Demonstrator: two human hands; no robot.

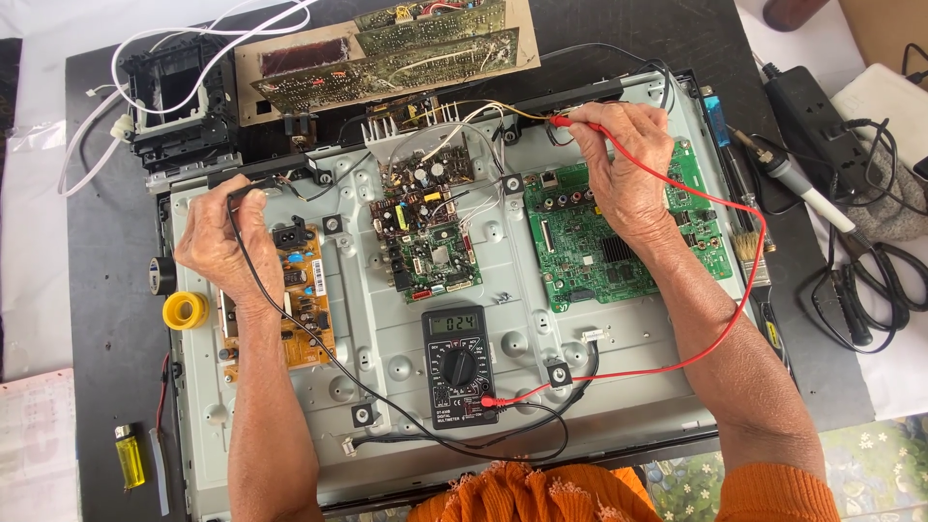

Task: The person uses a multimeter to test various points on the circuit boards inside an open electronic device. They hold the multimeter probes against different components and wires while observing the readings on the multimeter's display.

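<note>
Left hand (220,242) pinches the black probe (249,192), tip at the far-left edge of the metal back panel (387,338), just above the orange power board (300,295). Right hand (623,164) pinches the red probe (561,121) at the far edge, near the green main board (619,232). Meter (457,362) lies near centre, display lit. My view: hold both tips steady, keep fingers behind the tips, let the reading settle, keep leads off the middle board (425,232).

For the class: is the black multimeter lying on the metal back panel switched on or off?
On. The multimeter has digits lit on its small grey display, and its red and black leads run to the probes held by the right hand and left hand.
</note>
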